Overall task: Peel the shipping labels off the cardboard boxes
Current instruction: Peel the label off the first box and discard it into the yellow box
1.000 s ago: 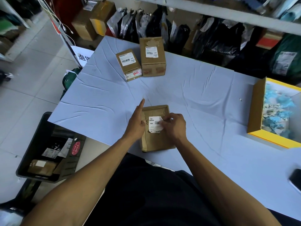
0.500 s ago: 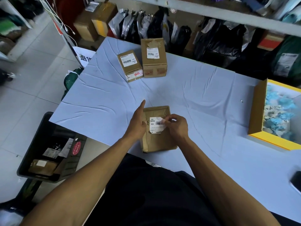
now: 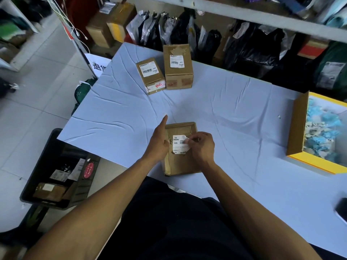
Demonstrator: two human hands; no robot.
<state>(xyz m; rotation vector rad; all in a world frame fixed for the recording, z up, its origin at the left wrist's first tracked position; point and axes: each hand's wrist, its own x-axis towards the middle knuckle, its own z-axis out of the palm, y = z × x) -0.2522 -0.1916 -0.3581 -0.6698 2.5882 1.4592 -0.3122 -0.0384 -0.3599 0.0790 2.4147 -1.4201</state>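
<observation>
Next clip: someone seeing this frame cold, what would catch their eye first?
The two hands at the table's near edge: the right hand pinches a lifted corner of the white label on a flat box, while the left hand steadies the box's left side. Next, two labelled boxes stand side by side at the far edge, and an open yellow box of blue scraps sits at the right.

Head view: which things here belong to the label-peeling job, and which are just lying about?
Part of the job:
- near box, steadied by the left hand
- its label, one corner pinched by the right hand
- two far boxes, labels still on

Just lying about:
- yellow-edged box of blue scraps
- black crate on the floor
- dark device at the table edge
</observation>
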